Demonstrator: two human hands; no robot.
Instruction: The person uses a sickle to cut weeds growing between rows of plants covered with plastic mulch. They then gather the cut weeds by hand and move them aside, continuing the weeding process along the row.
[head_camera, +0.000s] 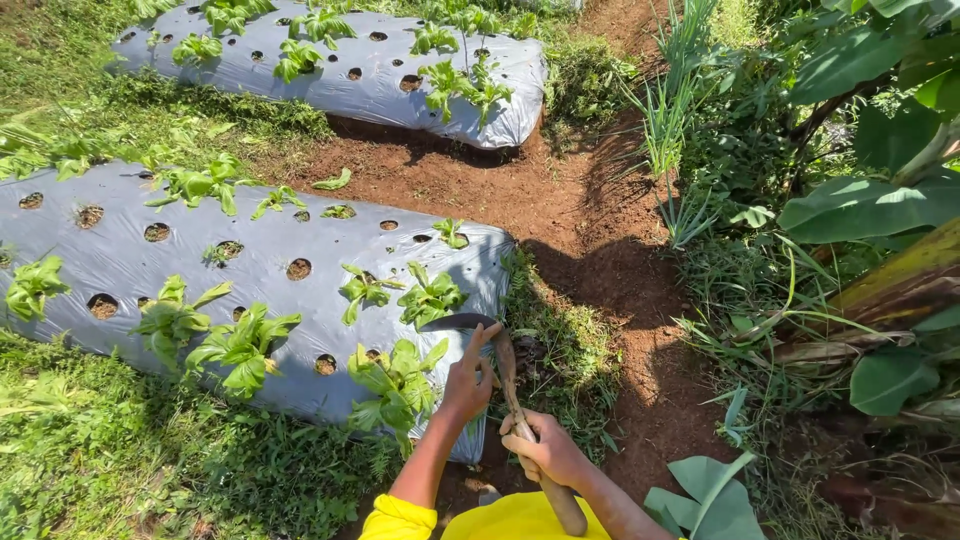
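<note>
Our right hand (548, 452) clenched around the sickle (508, 385) handle, our left hand (468, 380) pinching its curved blade, plastic-covered seedling bed (120, 262) just beside us

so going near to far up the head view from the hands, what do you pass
right hand on the sickle handle → left hand at the sickle blade → near plastic-covered bed → bare soil path → far plastic-covered bed

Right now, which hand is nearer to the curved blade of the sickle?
Left. The left hand touches the sickle just below its curved blade. The right hand is farther down, gripping the wooden handle.
</note>
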